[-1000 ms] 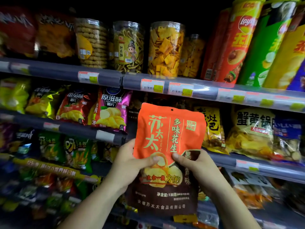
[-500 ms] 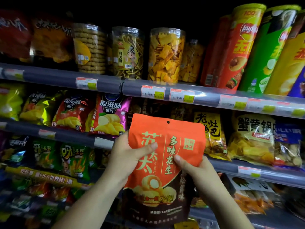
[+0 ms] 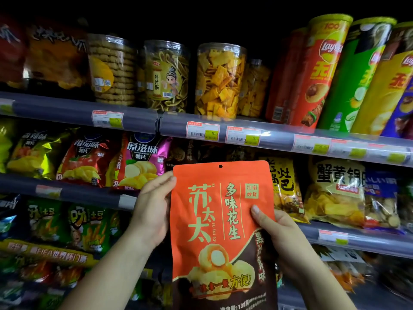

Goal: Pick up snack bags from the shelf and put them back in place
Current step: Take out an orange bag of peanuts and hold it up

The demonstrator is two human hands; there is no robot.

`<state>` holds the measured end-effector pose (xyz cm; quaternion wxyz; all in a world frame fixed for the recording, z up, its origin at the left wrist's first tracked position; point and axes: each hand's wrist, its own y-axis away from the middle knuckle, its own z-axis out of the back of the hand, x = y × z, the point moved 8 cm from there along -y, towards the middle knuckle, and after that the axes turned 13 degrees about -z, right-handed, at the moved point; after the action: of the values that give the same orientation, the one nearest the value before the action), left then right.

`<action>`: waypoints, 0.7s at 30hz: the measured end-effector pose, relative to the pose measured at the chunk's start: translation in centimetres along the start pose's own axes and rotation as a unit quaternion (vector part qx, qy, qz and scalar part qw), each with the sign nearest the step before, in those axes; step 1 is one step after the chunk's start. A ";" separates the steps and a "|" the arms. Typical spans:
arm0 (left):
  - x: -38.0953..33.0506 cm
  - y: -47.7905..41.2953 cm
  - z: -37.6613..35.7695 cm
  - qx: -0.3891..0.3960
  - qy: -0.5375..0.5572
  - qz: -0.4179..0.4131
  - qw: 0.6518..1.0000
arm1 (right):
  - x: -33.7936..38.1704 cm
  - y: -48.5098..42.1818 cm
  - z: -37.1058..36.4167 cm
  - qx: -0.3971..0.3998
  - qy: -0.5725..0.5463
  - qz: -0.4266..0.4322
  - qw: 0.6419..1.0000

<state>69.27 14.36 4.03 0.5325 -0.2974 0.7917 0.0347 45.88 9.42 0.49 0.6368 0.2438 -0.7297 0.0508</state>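
you hold the orange bag (image 3: pixel 223 220) upright in front of you, long axis vertical, hang hole at the top, printed face toward you. your left hand (image 3: pixel 154 209) grips its left edge high up, near the top corner, fingers hidden behind the pouch. your right hand (image 3: pixel 283 240) pinches the right edge lower down, thumb (image 3: pixel 254 209) on the front and fingers behind. both hands are clasped on the bag; neither is free.

the relation that counts: the bag hangs between you and the shelf, and its place seems to lie straight behind it, away from you. that place reads as the dark stretch between the purple chip bag (image 3: pixel 143 162) on the left and the yellow bag (image 3: pixel 283 182) on the right, where dark bags (image 3: pixel 185 153) stand. you cannot see how deep the gap is, since your own bag covers it.

the bag's top edge shows just under the upper shelf rail (image 3: pixel 268 139), so headroom looks tight. its bottom hangs lower in view than the middle shelf rail (image 3: pixel 357 238), so i judge it must rise a little or tip top-first to clear that lip. your left hand is nearer the purple chip bag, your right nearer the yellow bag. both neighbours crowd the sides, so send the bag in flat-faced and straight.
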 end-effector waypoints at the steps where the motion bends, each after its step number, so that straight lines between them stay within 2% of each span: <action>1: -0.1 -0.2 -0.2 -0.001 -0.001 -0.011 1.000 | -0.1 -0.1 0.0 -0.003 -0.001 -0.002 1.000; 4: -0.4 -0.6 -0.5 -0.011 -0.032 -0.035 0.999 | -1.0 -0.4 0.0 0.011 0.001 -0.013 1.000; 9: -0.4 -2.3 0.4 -0.070 -0.058 -0.039 0.995 | -3.7 -0.8 -0.6 0.054 0.101 -0.064 0.991; 13: -0.2 -4.4 1.4 -0.088 -0.037 -0.047 0.994 | -3.6 -1.5 0.5 0.000 0.085 -0.046 0.995; 15: 0.2 -5.0 1.5 -0.038 -0.057 -0.029 0.997 | -3.0 -2.0 0.9 -0.026 0.072 -0.039 0.996; 17: 1.4 -4.5 1.2 0.062 -0.122 0.012 0.990 | -2.3 -2.6 1.0 -0.054 0.069 -0.032 0.996; 19: 3.0 -3.1 0.7 0.162 -0.189 0.052 0.967 | -1.4 -3.3 1.0 -0.087 0.071 -0.021 0.993; 21: 4.2 -2.1 0.3 0.220 -0.238 0.064 0.944 | -0.3 -4.3 0.6 -0.111 0.066 -0.007 0.992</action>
<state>69.53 10.93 0.82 0.7539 -0.1050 0.6475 -0.0365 47.20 5.53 -0.91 0.7071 0.1726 -0.6855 -0.0189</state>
